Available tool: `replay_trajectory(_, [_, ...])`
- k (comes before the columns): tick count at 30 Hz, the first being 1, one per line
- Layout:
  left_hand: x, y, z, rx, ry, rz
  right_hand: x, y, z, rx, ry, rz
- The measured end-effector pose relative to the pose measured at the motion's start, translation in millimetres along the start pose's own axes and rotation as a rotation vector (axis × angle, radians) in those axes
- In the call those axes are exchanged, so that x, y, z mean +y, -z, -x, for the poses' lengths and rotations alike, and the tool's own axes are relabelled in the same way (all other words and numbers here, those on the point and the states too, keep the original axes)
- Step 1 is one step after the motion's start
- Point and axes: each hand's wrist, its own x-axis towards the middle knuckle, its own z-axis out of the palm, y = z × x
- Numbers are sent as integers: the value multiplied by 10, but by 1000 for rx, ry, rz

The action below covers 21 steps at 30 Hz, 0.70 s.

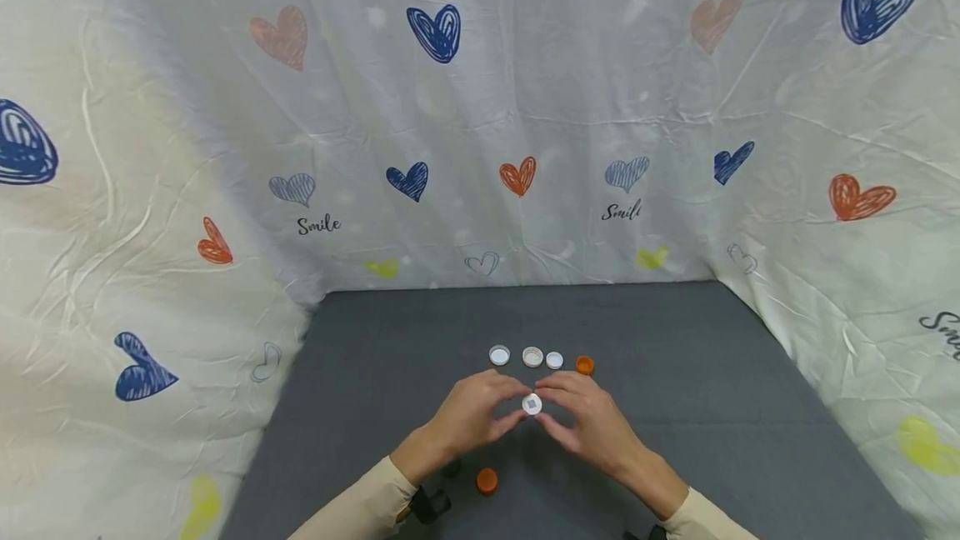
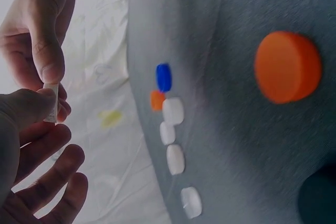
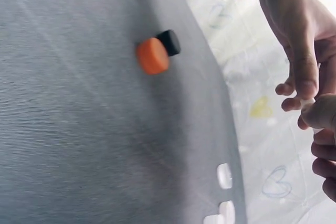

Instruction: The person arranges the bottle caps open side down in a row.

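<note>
A small white bottle cap (image 1: 532, 404), turned with a greyish patch toward the head camera, is held up between both hands. My left hand (image 1: 476, 411) pinches its left edge between thumb and fingertips, and my right hand (image 1: 588, 417) pinches it from the other side. Edge-on, the cap (image 2: 53, 103) looks like a thin pale strip in the left wrist view. There the outer fingers of the left hand (image 2: 44, 182) spread loosely away from it. Under the hands lies an orange cap (image 1: 487, 481), with a black cap (image 3: 169, 42) close beside it.
Beyond the hands, white caps (image 1: 532, 357) and an orange cap (image 1: 584, 365) form a row on the grey cloth (image 1: 405, 332). A blue cap (image 2: 164, 77) stands at one end, hidden in the head view. White heart-printed sheets (image 1: 480, 107) enclose the table.
</note>
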Motion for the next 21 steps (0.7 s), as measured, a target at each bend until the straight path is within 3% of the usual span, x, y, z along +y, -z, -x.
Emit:
replay_trajectory(13, [150, -289, 190, -230, -53, -44, -106, -156, 475, -116, -62, 8])
replay_trajectory(21, [201, -433, 312, -325, -91, -102, -208, -299, 673, -161, -91, -10])
